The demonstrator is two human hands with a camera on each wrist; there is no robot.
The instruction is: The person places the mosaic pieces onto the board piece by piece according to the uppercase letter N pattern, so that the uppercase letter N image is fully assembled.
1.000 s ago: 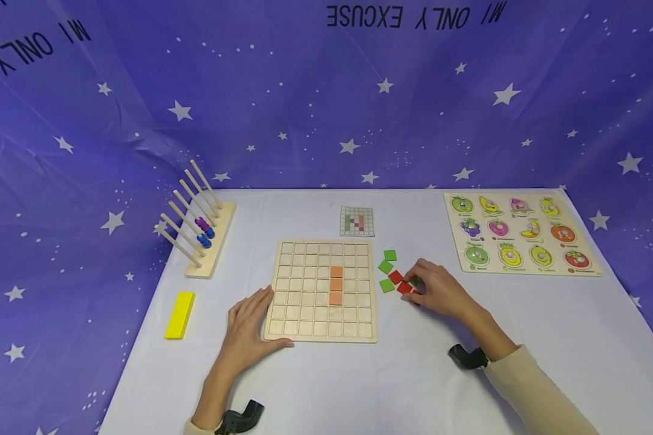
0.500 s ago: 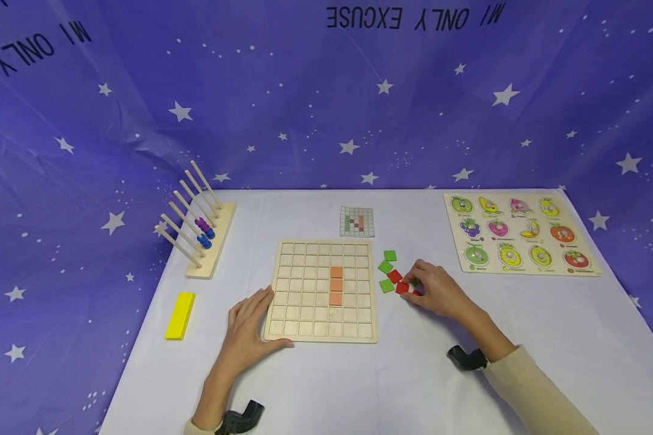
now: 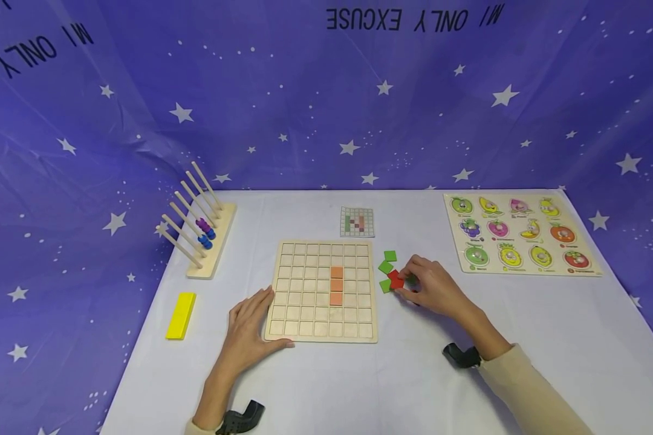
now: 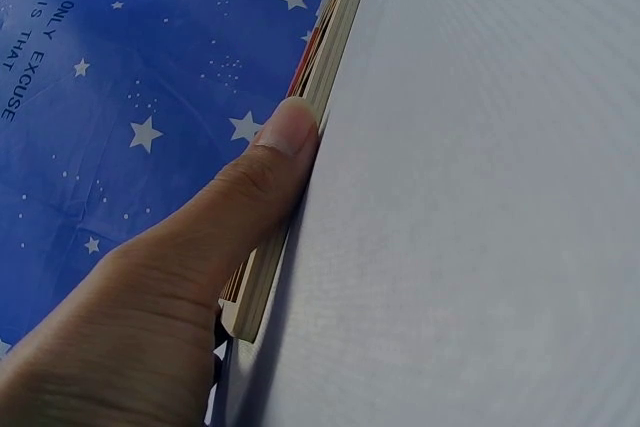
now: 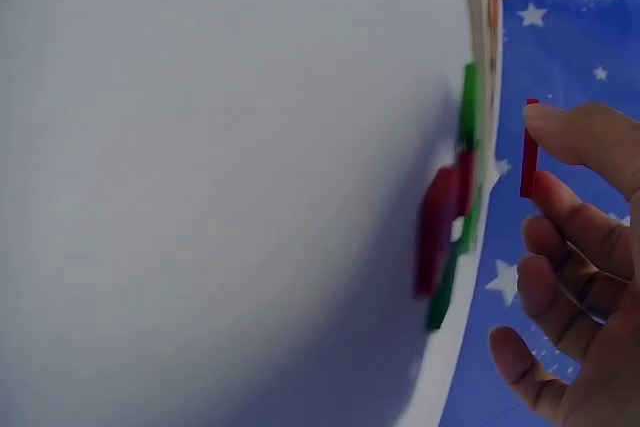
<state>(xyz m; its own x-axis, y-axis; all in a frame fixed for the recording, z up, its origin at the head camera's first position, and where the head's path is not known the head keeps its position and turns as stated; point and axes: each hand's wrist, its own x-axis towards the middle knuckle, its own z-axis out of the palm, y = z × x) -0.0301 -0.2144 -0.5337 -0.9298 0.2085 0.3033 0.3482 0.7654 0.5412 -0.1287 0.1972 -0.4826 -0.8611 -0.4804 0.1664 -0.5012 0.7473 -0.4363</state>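
Right wrist: right hand (image 5: pixel 600 237) pinches a red tile (image 5: pixel 530 152), clear of loose tiles (image 5: pixel 467 107). Head: grid board (image 3: pixel 305 296) left of those fingertips; likely pick-up step, next needing steady pinch. Left wrist: left hand (image 4: pixel 165 277), thumb straight, touches board edge.

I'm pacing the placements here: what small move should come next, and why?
Probably move the right hand to the wooden board's bare cell below the orange tiles: the hand pinches a red tile, and the card appears to show red beneath orange.
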